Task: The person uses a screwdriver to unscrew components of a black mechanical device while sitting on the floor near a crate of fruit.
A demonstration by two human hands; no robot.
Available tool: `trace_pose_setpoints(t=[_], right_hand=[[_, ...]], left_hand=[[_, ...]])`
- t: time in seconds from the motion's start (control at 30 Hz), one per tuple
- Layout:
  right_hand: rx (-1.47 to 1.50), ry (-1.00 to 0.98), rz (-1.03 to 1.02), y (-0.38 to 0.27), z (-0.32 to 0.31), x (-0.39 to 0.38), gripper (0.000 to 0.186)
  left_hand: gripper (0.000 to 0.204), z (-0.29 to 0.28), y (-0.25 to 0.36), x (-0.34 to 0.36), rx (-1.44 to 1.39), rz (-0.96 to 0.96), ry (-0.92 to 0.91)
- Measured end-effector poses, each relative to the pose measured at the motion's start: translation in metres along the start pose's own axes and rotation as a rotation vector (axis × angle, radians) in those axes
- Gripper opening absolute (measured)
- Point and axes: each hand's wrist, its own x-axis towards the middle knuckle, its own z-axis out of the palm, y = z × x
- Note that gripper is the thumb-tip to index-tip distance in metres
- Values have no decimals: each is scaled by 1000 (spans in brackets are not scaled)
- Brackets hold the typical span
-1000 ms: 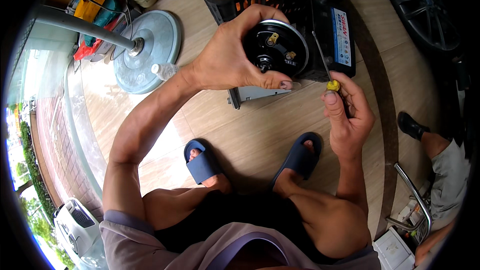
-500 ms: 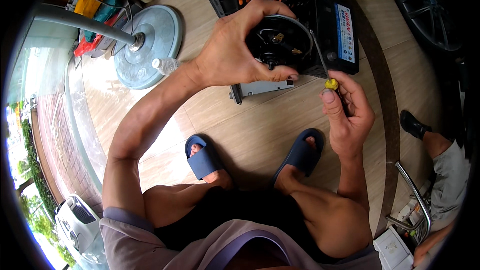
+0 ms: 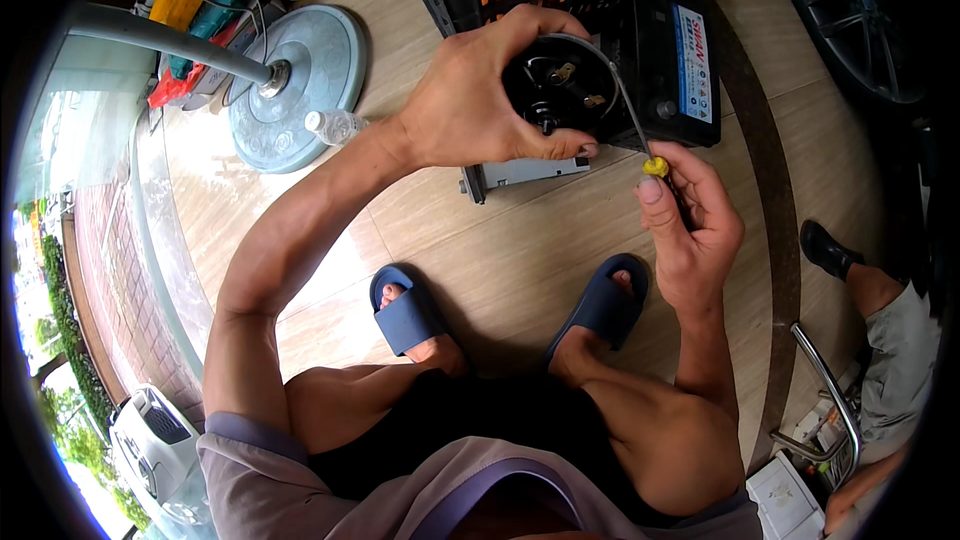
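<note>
My left hand (image 3: 465, 100) is curled round a round black part (image 3: 545, 80) with a thin metal rim, its thumb below and its fingers above. Small brass-coloured tabs and a dark stud show inside that part, but its exact kind is unclear. Closed around the handle of a screwdriver (image 3: 632, 110) is my right hand (image 3: 695, 225). The screwdriver has a long metal shaft and a yellow and black handle. Its tip points up and to the left and meets the right side of the part's rim.
A black car battery (image 3: 660, 105) stands just right of the hands, and a black crate (image 3: 440, 10) of oranges is beyond. A grey metal box-like unit (image 3: 530, 172) lies under my left hand. At left are a round pole base (image 3: 300, 90) and a clear bottle (image 3: 335, 127). Another person's leg (image 3: 870, 285) is at right.
The round part and my left hand have shifted slightly right and tilted a little. My right hand with the screwdriver has moved slightly left and up, the tip staying at the rim.
</note>
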Motion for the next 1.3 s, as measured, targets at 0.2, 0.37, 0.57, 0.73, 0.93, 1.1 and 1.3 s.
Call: trace_pose_setpoints(t=[0.2, 0.37, 0.57, 0.73, 0.93, 1.1, 1.3], right_hand=[[-2, 2, 68, 7, 3, 0, 29], [17, -7, 152, 29, 9, -2, 29], [-48, -75, 276, 41, 12, -7, 30], [-91, -140, 312, 48, 21, -8, 33], [-101, -123, 320, 56, 23, -5, 32], [-133, -87, 271, 63, 24, 4, 31], [-70, 100, 237, 32, -12, 22, 53]], left_hand=[[80, 6, -10, -6, -170, -385, -36], [87, 33, -72, -32, -110, -736, -130], [90, 34, -92, -45, -47, -760, -110], [77, 41, -106, -48, 139, -632, -254], [65, 46, -102, -48, 374, -505, -298], [63, 22, -101, -45, 323, -461, -396], [75, 13, -97, -45, 262, -418, -382]])
